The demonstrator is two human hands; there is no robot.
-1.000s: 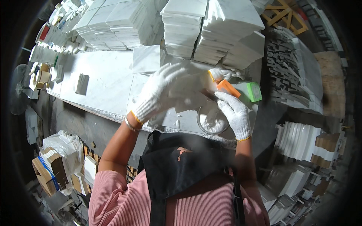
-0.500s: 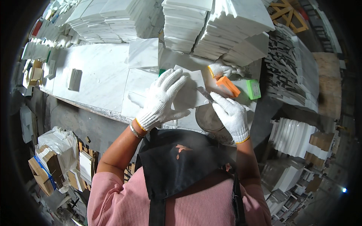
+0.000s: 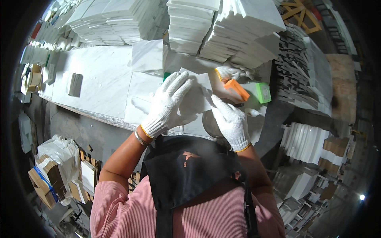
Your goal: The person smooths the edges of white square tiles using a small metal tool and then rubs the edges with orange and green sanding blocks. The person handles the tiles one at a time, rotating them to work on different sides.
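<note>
A square white marble tile point(image 3: 195, 93) lies on the work table in front of me. My left hand point(image 3: 166, 103), in a white knit glove, rests along the tile's left side with fingers stretched out and thumb apart. My right hand point(image 3: 230, 123), gloved the same way, is closed with its fingertips at the tile's right edge. Between those fingertips is a thin grey blade point(image 3: 208, 94), seen mostly edge-on along that edge. Partly under the right hand sits a round dark disc point(image 3: 210, 123).
Right of the tile are an orange block point(image 3: 237, 90), a green block point(image 3: 263, 93), a loose white glove point(image 3: 232, 73) and a small white bottle point(image 3: 253, 112). Tall tile stacks point(image 3: 190, 27) line the back. Another tile point(image 3: 147, 55) lies behind my left hand; a small stack point(image 3: 74, 84) stands farther left.
My right hand has moved left and slightly down with the blade, from a slant off the tile to along its right edge. The left hand stays at the tile's left side.
</note>
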